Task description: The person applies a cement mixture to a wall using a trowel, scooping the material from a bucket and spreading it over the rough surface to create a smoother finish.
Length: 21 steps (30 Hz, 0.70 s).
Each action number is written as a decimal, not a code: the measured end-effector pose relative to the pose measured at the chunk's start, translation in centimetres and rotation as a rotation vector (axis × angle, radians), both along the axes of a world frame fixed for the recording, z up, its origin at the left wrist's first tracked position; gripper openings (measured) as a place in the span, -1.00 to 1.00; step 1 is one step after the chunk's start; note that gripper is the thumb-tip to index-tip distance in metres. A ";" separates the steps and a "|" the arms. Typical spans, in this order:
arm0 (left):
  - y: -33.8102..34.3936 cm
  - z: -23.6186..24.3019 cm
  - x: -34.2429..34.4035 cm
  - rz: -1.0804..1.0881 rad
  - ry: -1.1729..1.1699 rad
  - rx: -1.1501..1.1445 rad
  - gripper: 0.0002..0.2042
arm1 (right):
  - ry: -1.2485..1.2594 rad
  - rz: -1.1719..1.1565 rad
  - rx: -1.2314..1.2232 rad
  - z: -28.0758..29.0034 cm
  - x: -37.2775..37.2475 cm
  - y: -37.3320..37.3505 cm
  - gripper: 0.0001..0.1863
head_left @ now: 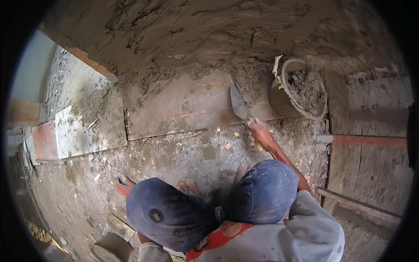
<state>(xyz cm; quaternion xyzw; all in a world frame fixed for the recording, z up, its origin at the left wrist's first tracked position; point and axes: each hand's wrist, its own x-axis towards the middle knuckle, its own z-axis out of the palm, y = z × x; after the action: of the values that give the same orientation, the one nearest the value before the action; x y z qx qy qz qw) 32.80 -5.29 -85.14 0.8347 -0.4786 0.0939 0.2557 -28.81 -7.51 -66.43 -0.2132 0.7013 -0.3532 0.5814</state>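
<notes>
My right hand is closed round the handle of a pointed trowel. The trowel's blade points away from me over a brown board, along the left edge of a heap of wet mortar. Right of that heap, a bucket leans on its side slightly, its mouth turned to the right and mortar inside. Beside my left knee, my left hand shows only its fingers, apart and holding nothing, low over the dirt floor; my knee hides the rest.
A freshly mortared wall rises behind the board. Left of it lies a pale, mortar-splashed sheet. A reddish bar and a wooden strip are at right. A round container stands at lower left. Small chips litter the floor.
</notes>
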 end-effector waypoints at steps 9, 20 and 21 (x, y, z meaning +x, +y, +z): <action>-0.7 0.3 -0.3 -0.020 -0.031 -0.027 -0.42 | -0.112 -0.627 0.009 -4.3 8.2 4.4 -0.87; -0.9 1.2 -0.4 -0.052 0.013 -0.016 -0.36 | -0.269 -0.559 -0.191 -9.0 3.9 -15.3 -0.92; -1.0 1.3 -0.4 -0.054 0.017 -0.014 -0.35 | -0.218 -0.576 -0.220 -8.7 3.7 -15.9 -0.92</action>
<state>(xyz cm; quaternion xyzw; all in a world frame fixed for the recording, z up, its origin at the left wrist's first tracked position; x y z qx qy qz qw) 32.39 -6.28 -83.81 0.8205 -0.4979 0.0835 0.2680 -25.07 -23.40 -75.14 -0.0283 0.6239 -0.5976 0.5028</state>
